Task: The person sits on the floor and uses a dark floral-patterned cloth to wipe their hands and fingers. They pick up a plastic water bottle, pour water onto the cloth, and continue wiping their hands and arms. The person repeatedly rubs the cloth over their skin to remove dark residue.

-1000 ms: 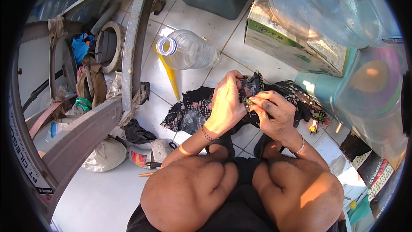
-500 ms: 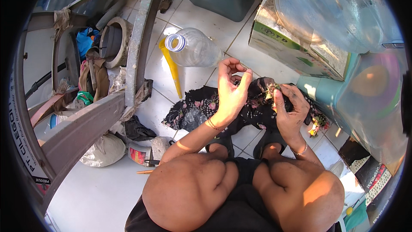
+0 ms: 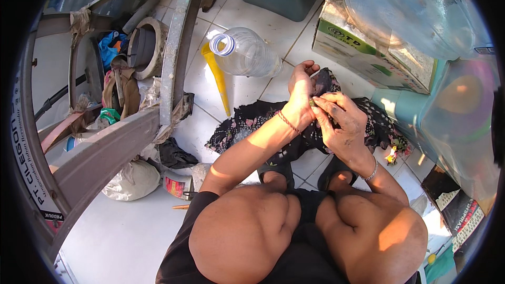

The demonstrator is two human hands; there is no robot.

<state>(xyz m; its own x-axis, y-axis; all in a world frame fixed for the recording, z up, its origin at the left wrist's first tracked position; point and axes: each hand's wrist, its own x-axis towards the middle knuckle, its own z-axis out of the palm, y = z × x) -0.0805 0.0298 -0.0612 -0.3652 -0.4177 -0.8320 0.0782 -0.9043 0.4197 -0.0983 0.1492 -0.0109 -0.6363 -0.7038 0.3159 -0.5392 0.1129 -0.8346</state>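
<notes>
A black floral cloth (image 3: 244, 117) lies crumpled on the tiles before my feet, and part of it is raised between my hands. My left hand (image 3: 302, 87) is turned side-on, its fingers curled at the raised fold. Close against that palm, my right hand (image 3: 344, 123) pinches a small bit of the cloth between thumb and fingers; dark smudges mark its skin. What lies inside the left palm is mostly hidden. Beyond the cloth, a clear plastic bottle (image 3: 250, 55) without a cap rests on its side, and a yellow funnel-like tool (image 3: 216, 81) lies beside it.
A metal frame (image 3: 105, 152) stands at the left, with rags and a hollow round block (image 3: 152, 47) behind it. A white bag (image 3: 131, 183) sits under its bar. At the right are a cardboard box (image 3: 368, 58) and a teal container (image 3: 405, 108) with clear plastic.
My left hand has turned and moved toward the right hand, which has come in to meet it. The cloth between them is raised higher. The view has shifted slightly.
</notes>
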